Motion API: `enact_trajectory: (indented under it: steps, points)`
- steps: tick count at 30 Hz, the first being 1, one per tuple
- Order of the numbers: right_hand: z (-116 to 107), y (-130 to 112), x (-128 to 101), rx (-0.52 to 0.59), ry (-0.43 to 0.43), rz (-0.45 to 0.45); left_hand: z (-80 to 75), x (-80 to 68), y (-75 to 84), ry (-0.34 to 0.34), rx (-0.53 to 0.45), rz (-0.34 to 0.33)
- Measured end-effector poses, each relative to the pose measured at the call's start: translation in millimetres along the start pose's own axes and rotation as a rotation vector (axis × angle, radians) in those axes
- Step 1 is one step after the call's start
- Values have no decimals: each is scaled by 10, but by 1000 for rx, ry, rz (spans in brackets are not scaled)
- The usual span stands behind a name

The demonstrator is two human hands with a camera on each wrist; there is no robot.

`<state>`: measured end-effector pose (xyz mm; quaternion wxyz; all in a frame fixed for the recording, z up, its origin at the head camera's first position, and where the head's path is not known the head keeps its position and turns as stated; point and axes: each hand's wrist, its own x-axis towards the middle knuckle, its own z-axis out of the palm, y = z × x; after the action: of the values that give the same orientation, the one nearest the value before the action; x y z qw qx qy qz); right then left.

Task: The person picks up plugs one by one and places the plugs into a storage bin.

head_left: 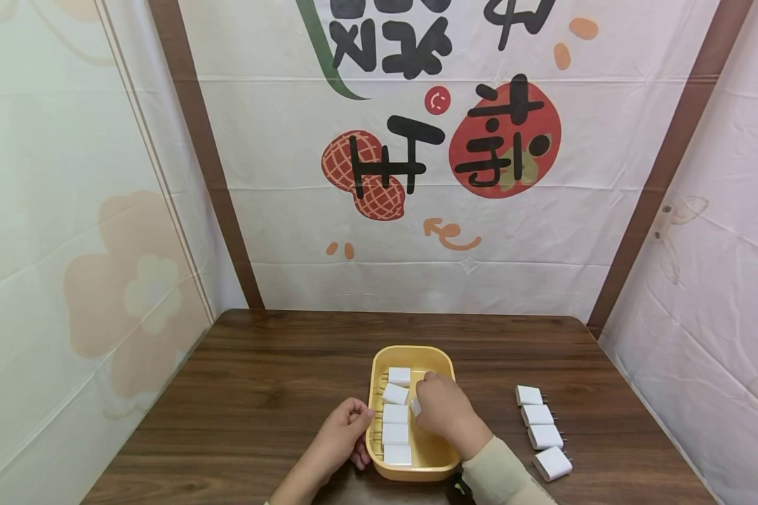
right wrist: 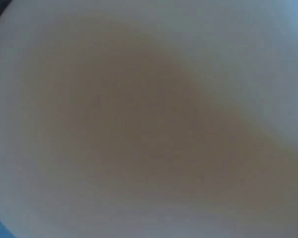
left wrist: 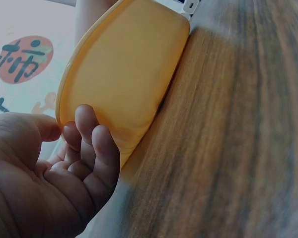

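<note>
A yellow rectangular container (head_left: 410, 475) with rounded corners sits on the table. My left hand (head_left: 342, 433) grips its left side; in the left wrist view the thumb is at the rim and curled fingers lie against the outer wall (left wrist: 124, 64). Inside, several white charger plugs (head_left: 395, 414) stand in a column along the left wall, prongs pointing left; one near the far end (head_left: 395, 393) is slightly askew. My right hand (head_left: 445, 410), over the container's right half, pinches another white charger plug (head_left: 415, 407), mostly covered by the fingers. The right wrist view is a blur.
Several more white charger plugs (head_left: 544, 437) lie in a slanting row on the dark wooden table (head_left: 278, 393), right of the container, prongs pointing right. A printed cloth (head_left: 429, 280) hangs behind the table, with further cloth walls on both sides.
</note>
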<state>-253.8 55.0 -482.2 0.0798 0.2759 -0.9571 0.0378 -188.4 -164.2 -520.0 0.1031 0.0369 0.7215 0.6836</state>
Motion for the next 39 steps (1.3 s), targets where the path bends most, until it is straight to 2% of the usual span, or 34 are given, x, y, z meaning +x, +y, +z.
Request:
enact_trajectory:
  steps: [16,25,39]
  points:
    - [-246,68,-42,-6,76,-76,15,20,13,12,10,-1]
    - [-364,168,-165,19,107,-70,5,35,5,6,5,-3]
    - [-450,337,-386,55,104,-93,11,47,-26,15,4,-17]
